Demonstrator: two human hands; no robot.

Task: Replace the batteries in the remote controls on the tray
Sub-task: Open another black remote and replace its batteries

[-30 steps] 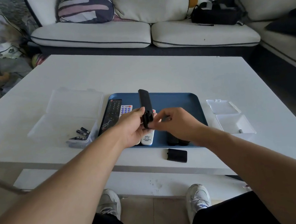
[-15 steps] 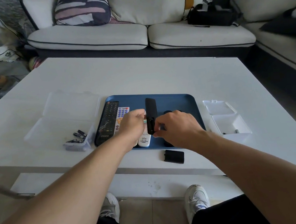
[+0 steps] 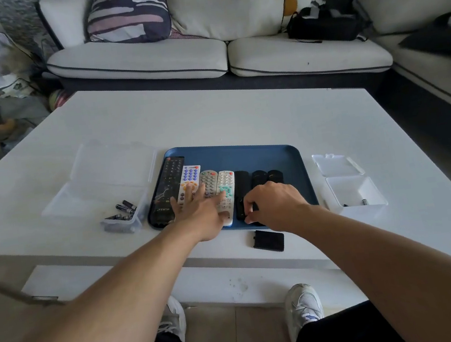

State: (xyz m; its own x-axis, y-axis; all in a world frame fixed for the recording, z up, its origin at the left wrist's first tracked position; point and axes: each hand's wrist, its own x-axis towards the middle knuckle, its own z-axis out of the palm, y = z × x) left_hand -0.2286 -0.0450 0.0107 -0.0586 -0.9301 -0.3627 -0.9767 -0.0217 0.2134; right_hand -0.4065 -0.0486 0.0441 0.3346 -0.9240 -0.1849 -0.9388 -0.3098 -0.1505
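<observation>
the slim black remote [image 3: 241, 194] is lying on the blue tray [image 3: 233, 152], just right of the white remote with green keys [image 3: 226, 196]. the right hand [image 3: 273, 204] is curling over its near end, fingers [image 3: 247, 201] pinched at the open battery bay — whether they are holding a battery i cannot tell. the left hand [image 3: 199, 207] is lying flat, fingers straight and spread, across the light remotes. to do this well, the left hand should be steadying the black remote itself, not its neighbours. spent cells probably belong in the small white box [image 3: 356, 196] at right; fresh batteries [image 3: 123, 210] are waiting in the clear box [image 3: 100, 187] at left. the loose battery cover [image 3: 268, 240] is sitting on the counter [image 3: 239, 111], near the tray — worth keeping in reach.
</observation>
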